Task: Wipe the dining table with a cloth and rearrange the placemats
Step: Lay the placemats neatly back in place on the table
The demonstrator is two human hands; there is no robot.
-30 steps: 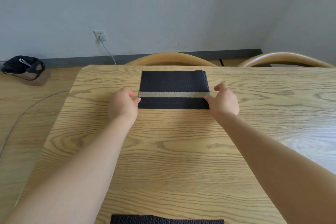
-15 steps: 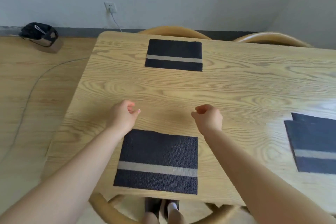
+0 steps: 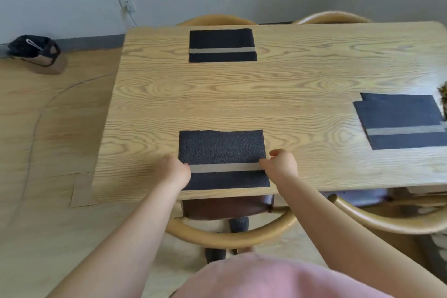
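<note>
While both hands' fingers pinch its side edges, the woven rectangular placemat point(image 3: 222, 152) lies flat on grained wood.

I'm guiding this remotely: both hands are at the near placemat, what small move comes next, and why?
Probably square it up: the near dark woven placemat with a beige stripe sits slightly skewed at the light wooden table edge. The left hand and right hand hold its sides, so a slight turn suffices.

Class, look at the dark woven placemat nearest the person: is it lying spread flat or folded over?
Spread flat. The dark woven placemat shows its whole rectangle and one unbroken pale stripe, the left hand and right hand at its side edges.
</note>
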